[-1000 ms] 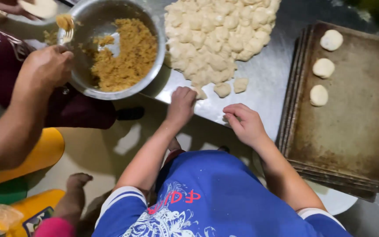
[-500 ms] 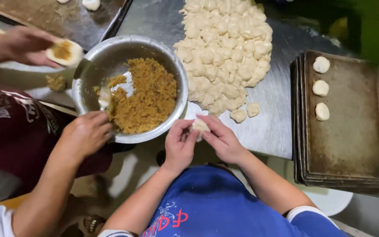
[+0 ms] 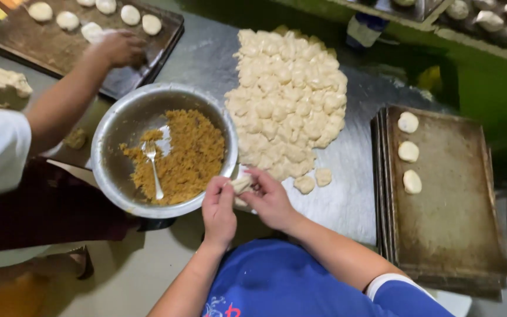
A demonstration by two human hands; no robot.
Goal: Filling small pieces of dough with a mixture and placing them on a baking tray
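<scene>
My left hand [image 3: 219, 210] and my right hand [image 3: 269, 198] meet over the near edge of the metal table [image 3: 347, 194], both pinching one small piece of pale dough [image 3: 242, 184]. Just left of them stands a steel bowl [image 3: 118, 120] of crumbly brown filling [image 3: 186, 155] with a fork [image 3: 154, 167] lying in it. A big heap of cut dough pieces [image 3: 289, 100] lies right behind my hands, and two loose pieces [image 3: 314, 181] sit at its near edge.
A stack of dark baking trays [image 3: 450, 205] at the right carries three shaped dough rounds [image 3: 408, 152]. Another person's hand [image 3: 121, 47] reaches onto a second tray [image 3: 60, 47] of dough rounds at the far left. Green shelving with more rounds runs along the back right.
The view has shifted. My hands stay together on the dough piece near the bowl. The other person's hand has left the bowl and reached to the far tray; a fork now lies in the filling.
</scene>
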